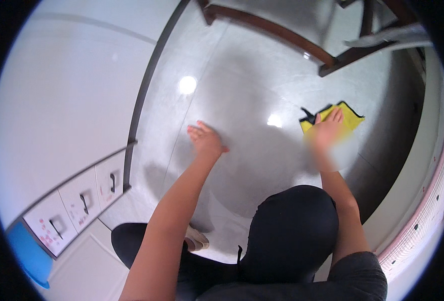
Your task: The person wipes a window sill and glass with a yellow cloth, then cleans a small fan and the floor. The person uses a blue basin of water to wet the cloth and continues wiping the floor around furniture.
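Observation:
My right hand (330, 128) lies flat on a yellow cloth (352, 119) with black edging, pressing it against the grey tiled floor (241, 165). The cloth is bunched, and one black corner sticks up by the thumb. A blur covers part of this hand and the wrist. To the left, my left hand (205, 141) is over the floor with fingers apart and nothing in it. Whether its palm touches the tiles cannot be told. Below the arms are my bent knees in black trousers (291, 229).
A dark wooden furniture frame (274, 32) stands on the floor ahead. White drawers (81, 207) with black handles and a blue bin-like object (30, 252) are at left. Along the right runs a pale bed-like edge (402, 203) with pink-trimmed fabric (417, 240).

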